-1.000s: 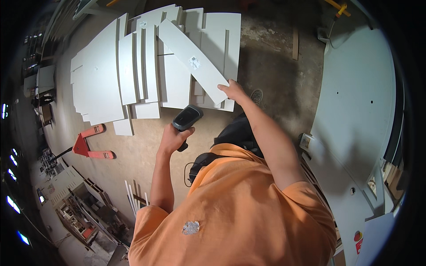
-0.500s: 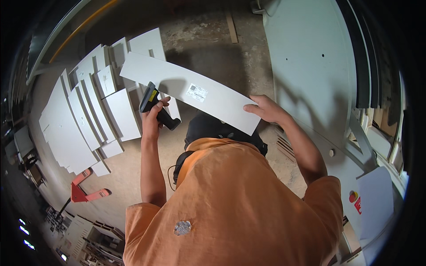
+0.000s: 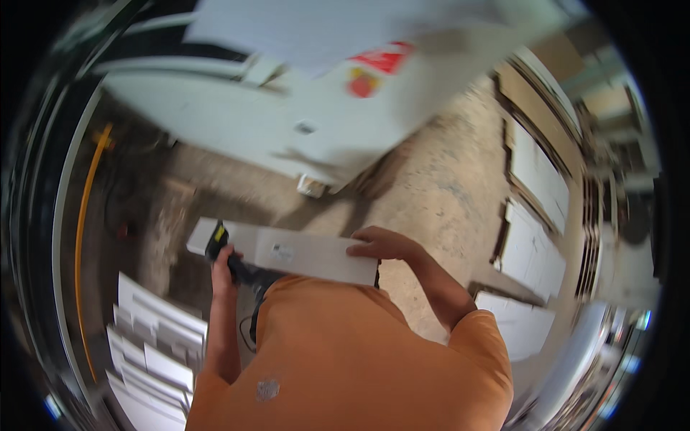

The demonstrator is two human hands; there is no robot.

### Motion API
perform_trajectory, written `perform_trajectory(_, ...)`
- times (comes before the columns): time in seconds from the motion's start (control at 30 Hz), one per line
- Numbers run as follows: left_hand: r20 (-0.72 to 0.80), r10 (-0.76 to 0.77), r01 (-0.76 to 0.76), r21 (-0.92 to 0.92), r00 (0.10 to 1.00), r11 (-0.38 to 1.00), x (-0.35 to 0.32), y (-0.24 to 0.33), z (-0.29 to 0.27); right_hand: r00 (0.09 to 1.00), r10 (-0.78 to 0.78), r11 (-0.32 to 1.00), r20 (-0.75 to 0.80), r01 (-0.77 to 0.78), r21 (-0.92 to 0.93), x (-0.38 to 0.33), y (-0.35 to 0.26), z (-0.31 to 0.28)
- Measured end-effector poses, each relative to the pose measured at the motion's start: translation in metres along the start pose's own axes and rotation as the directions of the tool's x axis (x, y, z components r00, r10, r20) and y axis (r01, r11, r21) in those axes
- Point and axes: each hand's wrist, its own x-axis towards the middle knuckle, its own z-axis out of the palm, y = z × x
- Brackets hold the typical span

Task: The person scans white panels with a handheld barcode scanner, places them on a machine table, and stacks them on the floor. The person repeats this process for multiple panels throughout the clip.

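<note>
A long narrow white board (image 3: 316, 253) with a printed label (image 3: 282, 251) on its face lies across the front of my body. My right hand (image 3: 375, 243) grips its right end, thumb on the face and fingers at the far edge. In my left hand (image 3: 226, 264) is a dark handheld barcode scanner (image 3: 218, 243) with a yellow patch, its head overlapping the board's left part. The fingers wrap round the scanner's handle. Motion blurs the picture somewhat.
Ahead stands a large pale machine table (image 3: 237, 133) with a red and yellow sticker (image 3: 364, 82). Stacks of white panels (image 3: 532, 248) lie on the floor at right. More white boards (image 3: 154, 352) are at lower left, near a yellow hose or bar (image 3: 84, 215).
My body has turned right, carrying the board and scanner along. The pale table now lies ahead, the loose boards sit lower left, and panel stacks have come into view at right.
</note>
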Motion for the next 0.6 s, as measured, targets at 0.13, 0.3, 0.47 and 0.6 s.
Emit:
perform_trajectory(0.13, 0.248, -0.461, 0.344, 0.397, 0.852, 0.851, 0.023, -0.097, 0.182, 0.95, 0.285, 0.95, -0.125, -0.263, 0.166, -0.136, 0.133, -0.063)
perform_trajectory(0.3, 0.338, -0.677, 0.258, 0.741, 0.654, 0.62, -0.002, -0.199, 0.381, 0.783, 0.501, 0.816, -0.368, -0.287, 0.501, -0.27, 0.234, -0.046)
perform_trajectory(0.47, 0.387, -0.793, -0.08, 0.914, 0.471, 0.398, -0.046, -0.241, 0.556, 0.567, 0.709, 0.572, -0.42, -0.113, 0.813, -0.277, 0.326, -0.059)
perform_trajectory(0.6, 0.412, -0.803, -0.102, 0.906, 0.43, 0.41, -0.053, -0.259, 0.679, 0.45, 0.774, 0.429, -0.445, 0.144, 0.892, -0.221, 0.435, -0.127)
